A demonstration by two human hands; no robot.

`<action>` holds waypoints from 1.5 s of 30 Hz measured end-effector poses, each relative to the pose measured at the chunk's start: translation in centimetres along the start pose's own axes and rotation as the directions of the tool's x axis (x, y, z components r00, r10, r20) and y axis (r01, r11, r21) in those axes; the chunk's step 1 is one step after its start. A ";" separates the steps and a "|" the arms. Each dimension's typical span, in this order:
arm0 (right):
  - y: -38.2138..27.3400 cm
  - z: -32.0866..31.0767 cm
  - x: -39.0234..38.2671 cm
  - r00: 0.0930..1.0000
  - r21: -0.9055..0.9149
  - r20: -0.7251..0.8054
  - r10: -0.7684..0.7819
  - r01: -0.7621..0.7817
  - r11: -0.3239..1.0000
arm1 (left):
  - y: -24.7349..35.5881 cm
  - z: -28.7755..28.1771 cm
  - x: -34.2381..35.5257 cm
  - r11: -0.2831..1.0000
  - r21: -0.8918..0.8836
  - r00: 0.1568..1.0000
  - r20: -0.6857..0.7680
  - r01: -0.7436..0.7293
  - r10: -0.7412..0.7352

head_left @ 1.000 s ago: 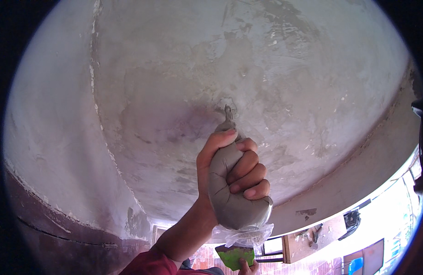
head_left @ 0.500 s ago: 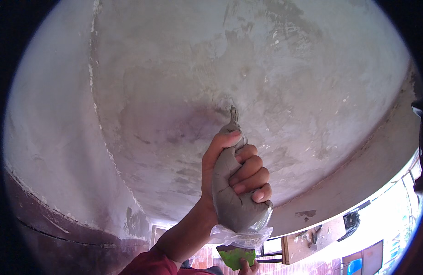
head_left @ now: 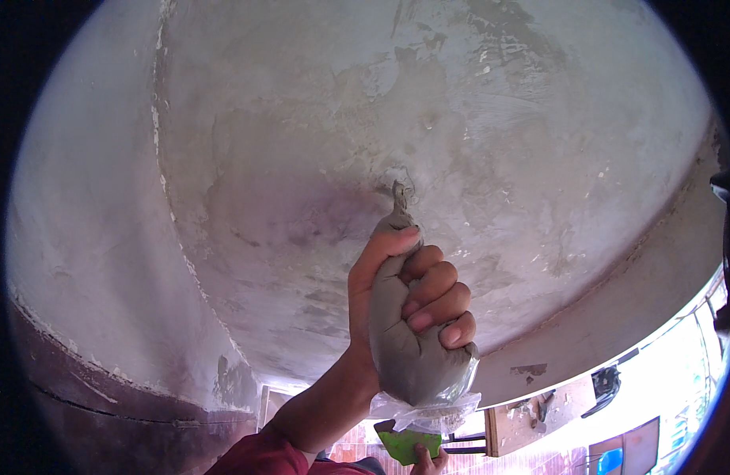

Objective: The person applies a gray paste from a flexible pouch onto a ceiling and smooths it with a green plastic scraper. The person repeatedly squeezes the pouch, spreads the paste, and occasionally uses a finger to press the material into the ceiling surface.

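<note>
My left hand (head_left: 416, 289) is wrapped round a clear plastic bag filled with grey paste (head_left: 401, 332), held upright against the plaster ceiling (head_left: 302, 142). The thumb presses near the narrow top and the fingers curl round the far side. Grey paste (head_left: 400, 194) sticks out of the bag's tip and appears to meet the ceiling at a small rough spot. Below the bag's loose gathered end, my right hand (head_left: 430, 461) grips a green flat scraper-like piece (head_left: 408, 445) with dark paste along its top; the bag's end and the picture's lower edge hide part of it.
A plastered wall (head_left: 96, 237) with a dark red lower band (head_left: 143, 435) curves along the left. A beam-like edge (head_left: 602, 317) runs across the right. Lower right are a wooden board with bits on it (head_left: 531, 423), a black bag (head_left: 606, 388) and bright openings.
My left hand and the bag have shifted slightly right and down, with the fingers squeezed a little differently. The paste at the tip looks bent over more. My right hand has hardly moved.
</note>
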State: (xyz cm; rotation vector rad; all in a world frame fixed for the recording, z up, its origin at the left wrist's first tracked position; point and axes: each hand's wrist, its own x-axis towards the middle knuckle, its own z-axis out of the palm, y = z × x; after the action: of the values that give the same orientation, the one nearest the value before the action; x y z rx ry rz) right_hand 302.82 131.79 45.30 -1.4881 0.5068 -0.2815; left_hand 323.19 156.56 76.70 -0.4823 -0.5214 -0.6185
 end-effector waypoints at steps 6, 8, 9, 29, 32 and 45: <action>0.4 -0.3 0.3 1.000 -0.032 -0.020 0.013 -0.013 0.999 | 0.1 0.0 0.1 1.000 -0.016 1.000 0.026 -0.002 0.002; 0.2 -0.4 0.2 0.999 -0.012 0.003 0.037 -0.037 0.999 | 0.2 0.0 0.2 0.998 -0.053 1.000 0.025 0.017 -0.016; 0.2 -0.4 0.1 0.999 -0.002 0.015 0.049 -0.049 0.999 | 0.2 0.0 0.2 0.996 -0.081 0.999 0.018 0.036 -0.034; -0.2 0.5 -0.3 0.999 -0.022 -0.020 -0.034 0.033 0.999 | 0.5 1.4 -0.3 0.880 0.472 0.963 -0.257 0.053 0.080; -0.4 0.5 -0.5 1.000 -0.017 -0.008 0.012 -0.012 1.000 | 0.5 1.6 -0.1 0.847 0.521 0.927 -0.360 0.104 0.108; 0.1 0.7 -1.0 1.000 0.055 -0.016 -0.003 0.003 0.998 | 0.7 1.2 0.5 0.852 0.511 0.912 -0.394 0.113 0.115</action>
State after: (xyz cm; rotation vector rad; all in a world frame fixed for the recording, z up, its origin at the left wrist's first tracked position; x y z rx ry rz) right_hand 302.28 132.91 45.34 -1.4344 0.5057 -0.3073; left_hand 323.62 157.54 77.74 0.1756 -0.2630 -0.5282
